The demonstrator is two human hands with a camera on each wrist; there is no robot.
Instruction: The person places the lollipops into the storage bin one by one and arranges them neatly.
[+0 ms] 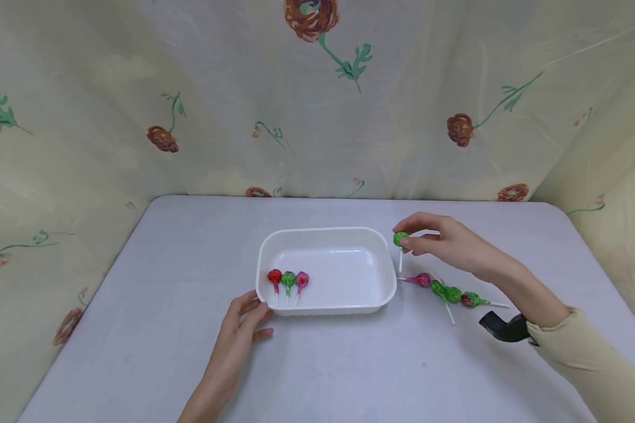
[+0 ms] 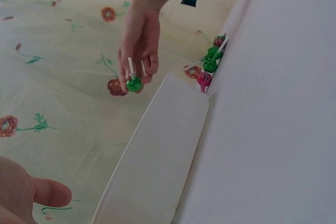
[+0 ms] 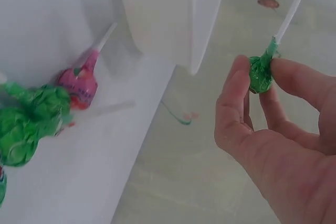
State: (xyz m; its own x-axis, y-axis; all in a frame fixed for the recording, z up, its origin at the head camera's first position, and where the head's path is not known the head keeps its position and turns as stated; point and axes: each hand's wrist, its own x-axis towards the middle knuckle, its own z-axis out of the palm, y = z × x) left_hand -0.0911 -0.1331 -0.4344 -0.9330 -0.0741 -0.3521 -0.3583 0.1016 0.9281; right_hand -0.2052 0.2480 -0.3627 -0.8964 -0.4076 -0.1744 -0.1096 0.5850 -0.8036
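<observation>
One green lollipop (image 3: 260, 75) between right fingers (image 3: 302, 81), apparently aloft

head view looks down across a pale round-cornered table (image 1: 349, 370); closer wrist views share a white rectangular plastic tray (image 1: 344, 273).

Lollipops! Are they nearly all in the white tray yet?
Not yet, it seems. Done: three lollipops, red, green and pink, lie in the white tray. In hand: the right hand pinches a green lollipop just outside it. To go, probably: four more lollipops on the table.
</observation>
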